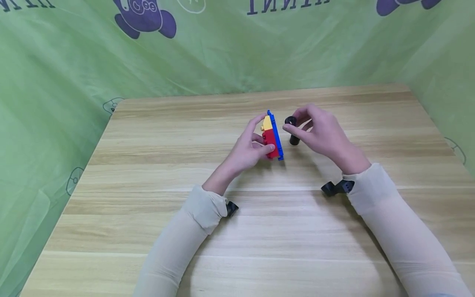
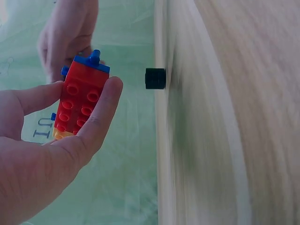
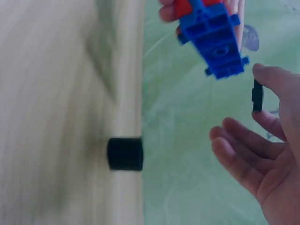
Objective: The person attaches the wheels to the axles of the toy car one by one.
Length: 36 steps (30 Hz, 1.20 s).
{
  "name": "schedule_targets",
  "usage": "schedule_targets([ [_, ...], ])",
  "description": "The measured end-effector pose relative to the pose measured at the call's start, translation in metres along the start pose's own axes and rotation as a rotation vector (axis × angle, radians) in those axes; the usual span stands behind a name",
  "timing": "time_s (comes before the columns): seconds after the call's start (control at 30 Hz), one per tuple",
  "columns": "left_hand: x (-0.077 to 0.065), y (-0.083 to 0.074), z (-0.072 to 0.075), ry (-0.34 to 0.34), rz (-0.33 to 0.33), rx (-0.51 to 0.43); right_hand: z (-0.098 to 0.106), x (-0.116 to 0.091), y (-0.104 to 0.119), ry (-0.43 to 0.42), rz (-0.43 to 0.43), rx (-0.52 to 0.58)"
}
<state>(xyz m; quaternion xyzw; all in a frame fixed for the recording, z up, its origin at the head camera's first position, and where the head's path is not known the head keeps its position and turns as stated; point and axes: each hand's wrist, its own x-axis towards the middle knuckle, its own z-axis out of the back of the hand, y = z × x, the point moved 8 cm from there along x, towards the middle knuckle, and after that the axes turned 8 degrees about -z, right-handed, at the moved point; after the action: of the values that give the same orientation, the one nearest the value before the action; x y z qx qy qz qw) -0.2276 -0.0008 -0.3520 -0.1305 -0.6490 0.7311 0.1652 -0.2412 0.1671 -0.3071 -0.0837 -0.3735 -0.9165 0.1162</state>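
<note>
My left hand (image 1: 245, 150) grips a toy brick car body (image 1: 271, 142) by its sides, above the table. The body has red and yellow studded bricks joined to a blue base (image 3: 218, 44) with short side pegs. To its right, my right hand (image 1: 323, 130) pinches a thin black wheel (image 3: 258, 95) between thumb and index finger; the other fingers are spread loosely. Wheel and car body are apart, with a small gap between them. On the table below the right hand stands a short black cylinder (image 3: 125, 153), perhaps stacked wheels, touched by neither hand.
The wood-grain table (image 1: 148, 206) extends around both hands. A green printed cloth (image 1: 222, 53) hangs behind it and along its sides. Small black cameras (image 1: 337, 187) sit on both wrists.
</note>
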Motion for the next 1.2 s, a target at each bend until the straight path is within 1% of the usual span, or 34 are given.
schedule_targets([
  [0.1,-0.002,-0.001,-0.003,0.014,-0.005,0.015,0.004,-0.003,0.013,-0.058,0.089,0.053],
  [0.2,-0.003,-0.003,-0.007,0.032,-0.016,0.029,0.005,-0.007,0.024,-0.098,0.178,0.091],
  [0.3,-0.005,-0.006,-0.01,0.056,-0.031,0.063,0.004,-0.009,0.029,-0.118,0.227,0.104],
  [0.47,-0.008,-0.009,-0.015,0.087,-0.049,0.113,0.002,-0.009,0.029,-0.122,0.248,0.118],
  [0.77,-0.01,-0.01,-0.017,0.101,-0.051,0.152,0.0,-0.011,0.031,-0.119,0.273,0.187],
  [0.93,-0.009,-0.01,-0.017,0.096,-0.052,0.153,0.0,-0.012,0.029,-0.116,0.262,0.22],
  [1.03,-0.009,-0.01,-0.017,0.091,-0.053,0.142,0.001,-0.012,0.028,-0.129,0.256,0.235],
  [1.2,-0.009,-0.009,-0.016,0.08,-0.053,0.138,0.002,-0.013,0.03,-0.153,0.288,0.207],
])
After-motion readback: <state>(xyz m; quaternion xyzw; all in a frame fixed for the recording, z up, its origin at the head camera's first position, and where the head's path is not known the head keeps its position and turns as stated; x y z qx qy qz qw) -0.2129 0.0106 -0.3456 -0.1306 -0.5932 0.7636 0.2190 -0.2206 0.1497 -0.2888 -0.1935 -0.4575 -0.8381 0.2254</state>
